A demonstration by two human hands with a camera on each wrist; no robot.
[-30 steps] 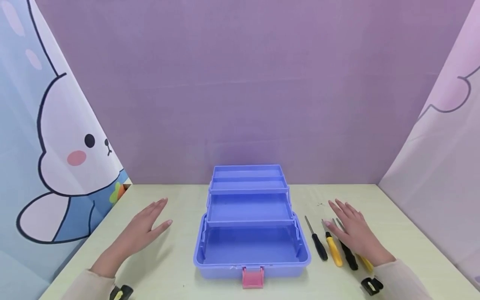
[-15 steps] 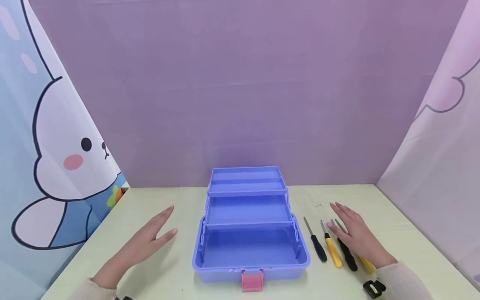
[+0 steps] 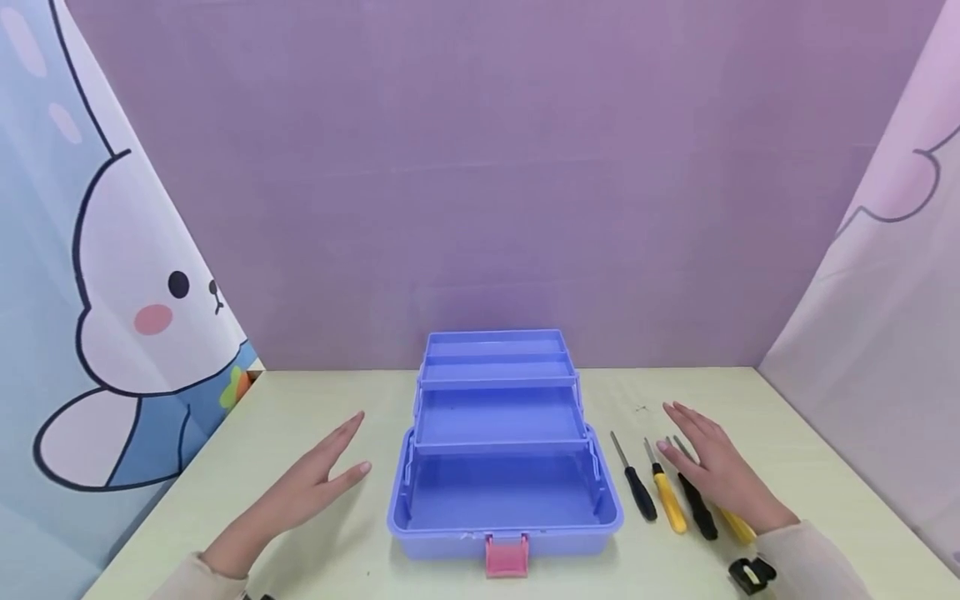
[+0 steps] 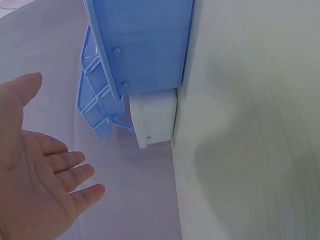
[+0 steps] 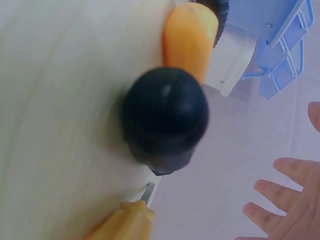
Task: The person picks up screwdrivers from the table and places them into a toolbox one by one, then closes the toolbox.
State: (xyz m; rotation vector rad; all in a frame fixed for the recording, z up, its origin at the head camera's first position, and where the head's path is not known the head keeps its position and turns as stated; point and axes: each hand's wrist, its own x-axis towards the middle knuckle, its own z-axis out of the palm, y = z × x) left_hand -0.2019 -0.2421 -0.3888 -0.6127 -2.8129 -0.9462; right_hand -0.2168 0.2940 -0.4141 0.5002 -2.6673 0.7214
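Evidently, the right grip (image 3: 723,477) and left grip (image 3: 306,486) hold nothing, fingers extended, thumbs apart. Below and beside the right grip, four black- or yellow-handled screwdrivers (image 3: 670,502) lie on the table (image 3: 367,392); between the grips stands the blue toolbox (image 3: 502,492), trays (image 3: 501,415) stepped; beyond, purple cloth (image 3: 495,208).

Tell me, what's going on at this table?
A person has both hands out at the table, holding nothing. The left hand is open, to the left of a blue toolbox whose trays are spread out in steps. The right hand is open too, near four screwdrivers lying to the right of the toolbox: two with black handles, two with yellow.
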